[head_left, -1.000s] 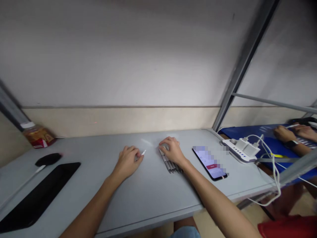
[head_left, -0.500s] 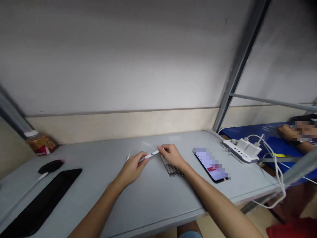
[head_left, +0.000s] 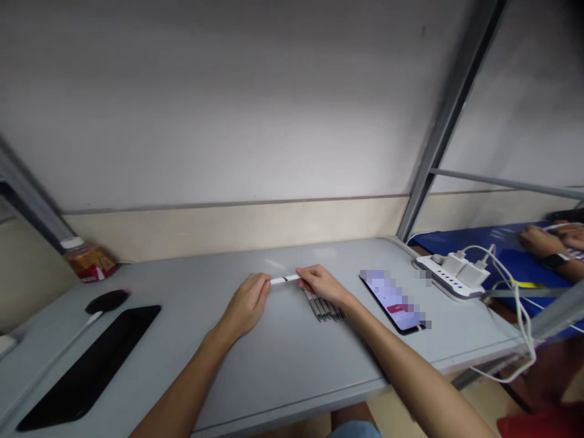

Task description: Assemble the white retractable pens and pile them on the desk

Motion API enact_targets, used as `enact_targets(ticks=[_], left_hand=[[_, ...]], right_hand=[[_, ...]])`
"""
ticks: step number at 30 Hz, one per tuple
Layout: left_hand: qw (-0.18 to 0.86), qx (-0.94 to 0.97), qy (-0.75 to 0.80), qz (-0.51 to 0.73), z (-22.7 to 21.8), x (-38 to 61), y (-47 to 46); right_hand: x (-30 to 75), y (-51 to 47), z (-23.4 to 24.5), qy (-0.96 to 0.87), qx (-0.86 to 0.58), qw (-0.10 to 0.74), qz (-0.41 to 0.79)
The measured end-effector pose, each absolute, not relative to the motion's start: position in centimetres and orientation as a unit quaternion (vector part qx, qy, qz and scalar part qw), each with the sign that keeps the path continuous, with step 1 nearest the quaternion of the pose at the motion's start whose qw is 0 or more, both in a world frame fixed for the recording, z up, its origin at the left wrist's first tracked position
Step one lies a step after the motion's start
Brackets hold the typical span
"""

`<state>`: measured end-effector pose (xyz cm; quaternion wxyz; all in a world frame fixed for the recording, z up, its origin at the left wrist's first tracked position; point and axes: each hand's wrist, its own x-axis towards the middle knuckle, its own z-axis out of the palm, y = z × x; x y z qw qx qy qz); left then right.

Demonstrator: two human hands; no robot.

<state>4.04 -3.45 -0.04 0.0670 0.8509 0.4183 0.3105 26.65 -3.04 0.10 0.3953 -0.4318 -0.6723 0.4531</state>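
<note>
Both my hands hold one thin white pen [head_left: 285, 279] level just above the grey table [head_left: 283, 359]. My left hand [head_left: 246, 304] pinches its left end and my right hand [head_left: 322, 283] pinches its right end, fingers closed. A row of several grey pens [head_left: 325, 306] lies on the table under and just right of my right hand. A phone [head_left: 395, 299] with a lit screen lies flat further right.
A black mat [head_left: 91, 365] and a black mouse-like object [head_left: 107, 300] lie at the left, with a jar [head_left: 89, 260] by the wall. A white power strip [head_left: 451, 277] with chargers and cables sits at the right. Another person's hands [head_left: 545, 240] rest on a blue table beyond.
My right hand left the row of grey pens and met the left hand. The white pen, first held in the left hand alone, is now stretched level between both hands.
</note>
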Motion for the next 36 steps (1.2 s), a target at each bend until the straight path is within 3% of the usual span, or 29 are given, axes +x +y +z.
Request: enact_targets(ticks=[6, 11, 15, 18, 22, 27, 31, 36], left_hand=[[0.01, 0.857, 0.43, 0.284, 0.2, 3.9, -3.2], [0.041, 0.846, 0.469, 0.252, 0.2, 3.5, -2.9], [0.101, 0.828, 0.488, 0.259, -0.4, 3.5, -2.5], [0.114, 0.821, 0.487, 0.275, -0.7, 3.7, -2.5], [0.098, 0.833, 0.471, 0.274, -0.6, 3.8, -2.6], [0.098, 0.834, 0.469, 0.274, -0.6, 3.8, -2.8], [0.094, 0.836, 0.466, 0.274, -0.6, 3.8, -2.8], [0.099, 0.836, 0.464, 0.274, -0.4, 3.9, -3.0]], right_hand=[[26.6, -3.4, 0.3, -0.691, -0.411, 0.378, 0.459], [26.3, -3.9, 0.7, -0.764, -0.421, 0.378, 0.312], [26.1, -3.8, 0.7, -0.767, -0.411, 0.428, 0.246], [26.3, -3.4, 0.4, -0.745, -0.422, 0.447, 0.258], [26.6, -3.1, 0.0, -0.75, -0.452, 0.389, 0.286], [26.7, -3.2, 0.1, -0.747, -0.42, 0.435, 0.277], [26.8, -3.1, 0.0, -0.747, -0.453, 0.373, 0.313], [26.8, -2.9, -0.2, -0.739, -0.431, 0.421, 0.302]])
